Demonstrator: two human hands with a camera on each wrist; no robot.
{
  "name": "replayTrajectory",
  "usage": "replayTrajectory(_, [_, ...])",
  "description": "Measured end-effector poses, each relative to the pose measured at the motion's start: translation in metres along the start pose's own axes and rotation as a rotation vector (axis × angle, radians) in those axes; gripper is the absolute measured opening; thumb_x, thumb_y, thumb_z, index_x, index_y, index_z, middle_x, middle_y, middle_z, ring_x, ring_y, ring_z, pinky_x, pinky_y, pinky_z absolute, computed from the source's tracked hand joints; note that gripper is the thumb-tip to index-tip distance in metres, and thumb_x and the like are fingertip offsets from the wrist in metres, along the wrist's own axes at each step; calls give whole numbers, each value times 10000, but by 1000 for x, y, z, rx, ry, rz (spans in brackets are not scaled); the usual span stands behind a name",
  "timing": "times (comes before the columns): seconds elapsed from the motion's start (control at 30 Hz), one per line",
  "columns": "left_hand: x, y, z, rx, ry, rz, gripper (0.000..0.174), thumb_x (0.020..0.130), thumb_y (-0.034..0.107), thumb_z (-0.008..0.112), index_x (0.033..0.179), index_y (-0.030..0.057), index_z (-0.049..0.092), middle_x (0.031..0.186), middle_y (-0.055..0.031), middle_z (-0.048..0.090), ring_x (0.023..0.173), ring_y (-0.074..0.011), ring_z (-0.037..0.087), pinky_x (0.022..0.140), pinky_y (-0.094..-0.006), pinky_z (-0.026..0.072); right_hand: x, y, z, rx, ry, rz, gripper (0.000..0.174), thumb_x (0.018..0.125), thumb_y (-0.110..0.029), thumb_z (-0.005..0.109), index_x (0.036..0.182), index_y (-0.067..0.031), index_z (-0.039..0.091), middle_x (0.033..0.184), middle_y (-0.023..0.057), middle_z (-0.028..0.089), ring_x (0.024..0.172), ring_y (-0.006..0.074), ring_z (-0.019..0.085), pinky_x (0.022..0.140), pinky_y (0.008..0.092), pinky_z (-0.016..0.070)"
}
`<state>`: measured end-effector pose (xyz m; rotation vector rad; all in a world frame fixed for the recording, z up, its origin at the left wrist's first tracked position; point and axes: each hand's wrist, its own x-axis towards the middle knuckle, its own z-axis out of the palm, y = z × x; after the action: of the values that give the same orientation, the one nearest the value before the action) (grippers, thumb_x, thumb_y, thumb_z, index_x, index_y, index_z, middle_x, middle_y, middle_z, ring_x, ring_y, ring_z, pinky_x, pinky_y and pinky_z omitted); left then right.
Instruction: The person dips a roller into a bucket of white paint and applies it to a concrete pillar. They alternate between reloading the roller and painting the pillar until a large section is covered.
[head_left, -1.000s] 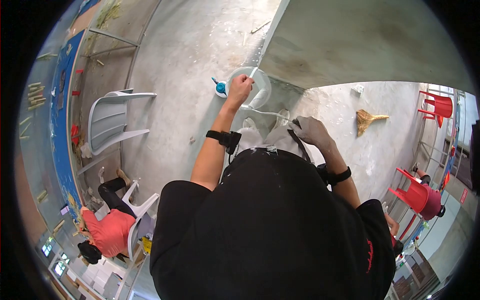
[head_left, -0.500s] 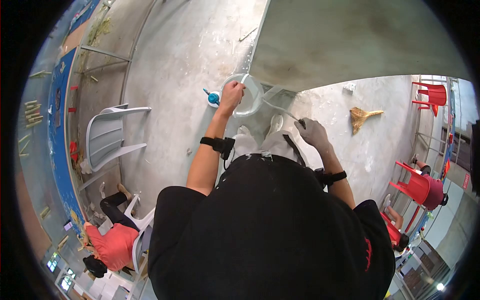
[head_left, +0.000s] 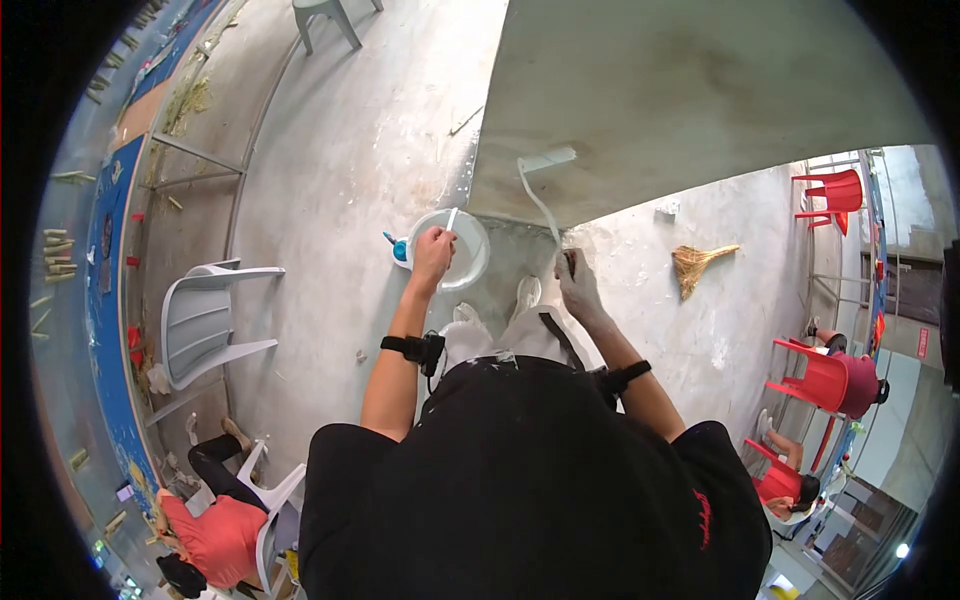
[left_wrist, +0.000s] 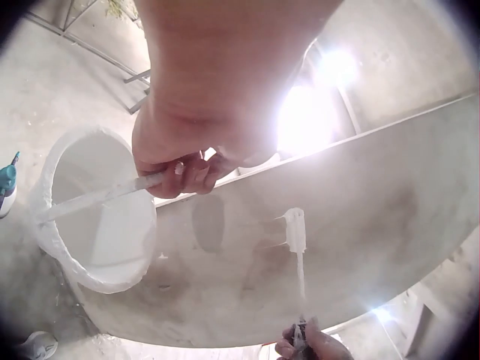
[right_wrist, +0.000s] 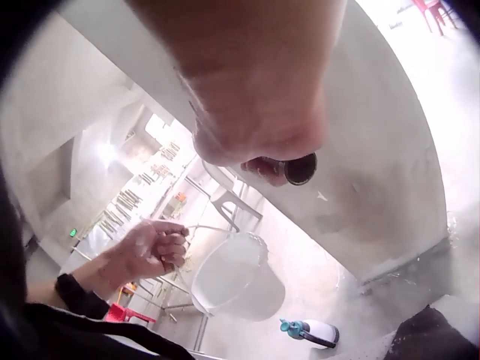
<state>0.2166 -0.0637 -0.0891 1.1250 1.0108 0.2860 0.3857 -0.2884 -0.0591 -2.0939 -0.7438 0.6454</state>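
Note:
My left hand [head_left: 434, 258] grips a white strip or bar across the mouth of a white bucket [head_left: 478, 262], which hangs from it or stands below; I cannot tell which. The left wrist view shows the fingers curled round the white bar [left_wrist: 105, 196]. My right hand [head_left: 584, 292] holds a paint roller by its dark handle [right_wrist: 301, 169]. In the head view the white roller head [head_left: 549, 159] lies against the grey wall panel [head_left: 640, 100], with its bent rod running down to the hand. White liquid coats the bucket's inside.
A bottle with a teal top [head_left: 400, 250] stands left of the bucket. A straw broom [head_left: 700, 266] lies on the floor at the right. Grey chairs [head_left: 200, 320] and a seated person in red [head_left: 215, 530] are left; red chairs [head_left: 815, 375] and people are right.
The roller has gone from the bucket up to the wall panel, with my right hand now extended forward. The bucket, my left hand and the floor items appear lower or further left as the view shifts.

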Motion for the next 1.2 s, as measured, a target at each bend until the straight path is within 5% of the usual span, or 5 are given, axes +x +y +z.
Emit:
replayTrajectory(0.2, [-10, -9, -8, -2, 49, -10, 131, 860, 167, 520, 789, 61, 552, 598, 21, 466, 467, -66, 411, 406, -223, 323, 32, 26, 55, 215, 165, -132, 261, 941, -245, 503, 1017, 4, 486, 747, 140, 549, 655, 239, 531, 615, 360, 425])
replayTrajectory(0.3, [-16, -11, -16, 9, 63, -22, 131, 866, 167, 513, 792, 63, 546, 592, 29, 450, 465, -59, 398, 404, -218, 307, 45, -9, 66, 369, 200, -149, 170, 946, -180, 487, 1010, -24, 466, 739, -28, 401, 649, 69, 376, 569, 237, 344])
replayTrajectory(0.73, [-21, -20, -29, 25, 71, 22, 193, 871, 198, 508, 806, 33, 585, 596, -3, 510, 461, -75, 449, 409, -221, 346, 66, 0, 99, 645, 95, 178, 158, 964, -243, 448, 930, -89, 459, 644, -47, 397, 550, 49, 388, 459, 228, 322])
replayTrajectory(1.0, [-23, -33, -55, 313, 78, 270, 200, 820, 190, 537, 752, 20, 618, 594, -45, 568, 531, -123, 513, 483, -277, 404, 68, 8, 99, 467, 249, -55, 213, 960, -292, 473, 860, -103, 480, 614, -39, 416, 516, 47, 405, 415, 219, 306])
replayTrajectory(1.2, [-62, -23, -63, 326, 181, 215, 219, 824, 200, 555, 755, 8, 633, 581, -49, 554, 537, -117, 515, 514, -264, 405, 51, -44, 53, 884, -5, 76, 167, 965, -240, 459, 874, -100, 442, 616, -36, 415, 435, 53, 392, 364, 215, 301])
